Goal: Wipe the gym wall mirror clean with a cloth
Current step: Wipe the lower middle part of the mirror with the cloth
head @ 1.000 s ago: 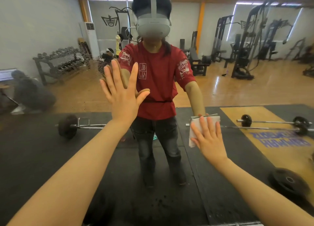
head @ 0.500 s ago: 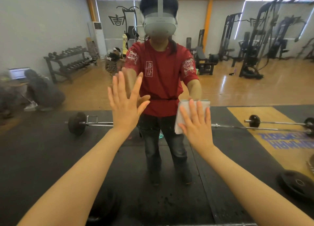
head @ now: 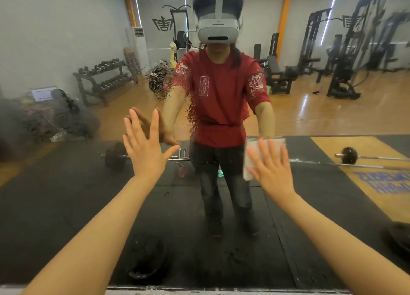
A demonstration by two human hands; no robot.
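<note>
mirror (head: pixel 66 183) glass bare between the hands, left hand (head: pixel 145 148) flat beside, cloth (head: pixel 251 159) right

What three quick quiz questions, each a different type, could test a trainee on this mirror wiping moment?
1. True or false: the left hand holds the cloth.
2. Which hand presses the cloth to the mirror? A) left B) right C) both
3. Fill in: wet droplets sit to the upper ____ of the cloth.

Key: 1 false; 2 B; 3 left.
</note>
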